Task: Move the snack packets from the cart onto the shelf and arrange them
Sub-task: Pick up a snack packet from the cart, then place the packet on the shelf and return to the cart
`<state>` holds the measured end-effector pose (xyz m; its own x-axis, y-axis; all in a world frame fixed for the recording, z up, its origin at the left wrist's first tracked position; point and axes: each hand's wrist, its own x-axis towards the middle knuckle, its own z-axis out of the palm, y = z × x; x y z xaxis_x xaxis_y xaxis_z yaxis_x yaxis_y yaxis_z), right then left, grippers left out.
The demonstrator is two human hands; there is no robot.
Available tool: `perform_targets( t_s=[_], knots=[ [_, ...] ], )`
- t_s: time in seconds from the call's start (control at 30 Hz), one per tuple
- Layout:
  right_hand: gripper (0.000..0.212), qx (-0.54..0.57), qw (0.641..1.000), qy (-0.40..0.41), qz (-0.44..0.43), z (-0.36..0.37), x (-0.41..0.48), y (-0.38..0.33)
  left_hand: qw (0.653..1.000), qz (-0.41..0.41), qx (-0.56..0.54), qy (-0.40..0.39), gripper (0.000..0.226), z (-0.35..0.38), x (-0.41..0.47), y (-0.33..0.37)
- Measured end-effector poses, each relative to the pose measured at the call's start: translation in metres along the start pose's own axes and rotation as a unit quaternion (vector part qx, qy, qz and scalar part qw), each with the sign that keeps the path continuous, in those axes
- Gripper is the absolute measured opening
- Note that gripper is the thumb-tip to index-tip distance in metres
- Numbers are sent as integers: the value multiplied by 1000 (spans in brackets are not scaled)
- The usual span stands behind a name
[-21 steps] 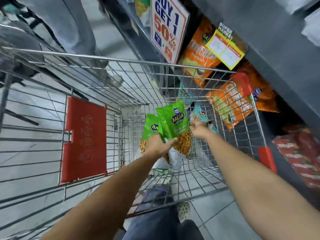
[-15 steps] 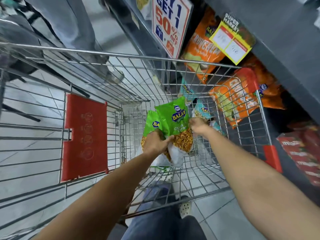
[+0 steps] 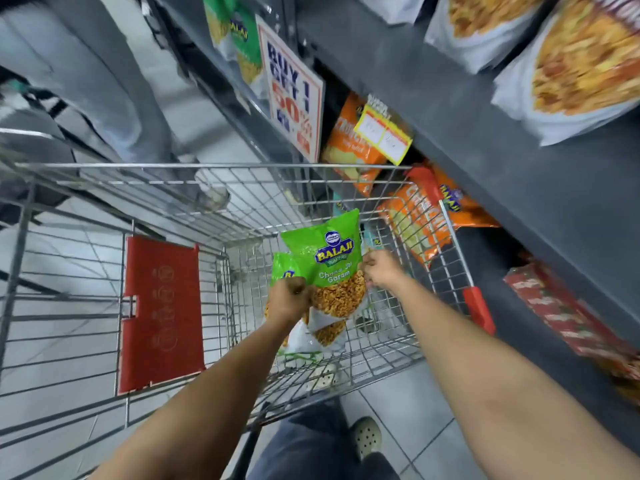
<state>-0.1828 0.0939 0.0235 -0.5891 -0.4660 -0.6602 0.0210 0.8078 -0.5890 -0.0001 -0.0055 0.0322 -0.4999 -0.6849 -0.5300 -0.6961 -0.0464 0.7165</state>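
Left hand [image 3: 289, 299] closed on two green snack packets [image 3: 325, 268], held upright inside the cart [image 3: 214, 166]; right hand [image 3: 381, 271] pinching the front packet's right edge. Not yet on the shelf [image 3: 485, 140], so loading only partly done. More packets possibly left behind these, too hidden to tell. Front packet marked "BALAJI WAFERS" and "Chana Jor Garam". Sign [image 3: 294, 95] beyond reading "BUY 1 GET 1 50% off". Orange packets [image 3: 349, 147] already shelved nearby, lettering blurred.
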Motion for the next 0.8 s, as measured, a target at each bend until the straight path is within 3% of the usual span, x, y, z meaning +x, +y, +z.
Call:
perform_targets(
  t_s=[0.13,0.47,0.53,0.67,0.8],
  knots=[
    [15,107,993,49,-19,-25,-37,-16,996,54,-67,16,44,-18,-13,32],
    [18,186,949,220,-126,-90,-117,-49,977,175,-110,43,20,-39,-54,131],
    [15,210,929,268,-141,-112,-142,-51,969,209,-132,23,15,-35,-66,156],
    [13,242,890,349,-163,-151,-179,-44,943,318,-95,19,27,-23,-79,206],
    [10,268,857,411,-160,-192,-212,-19,917,391,-85,-17,17,12,-92,256]
  ],
)
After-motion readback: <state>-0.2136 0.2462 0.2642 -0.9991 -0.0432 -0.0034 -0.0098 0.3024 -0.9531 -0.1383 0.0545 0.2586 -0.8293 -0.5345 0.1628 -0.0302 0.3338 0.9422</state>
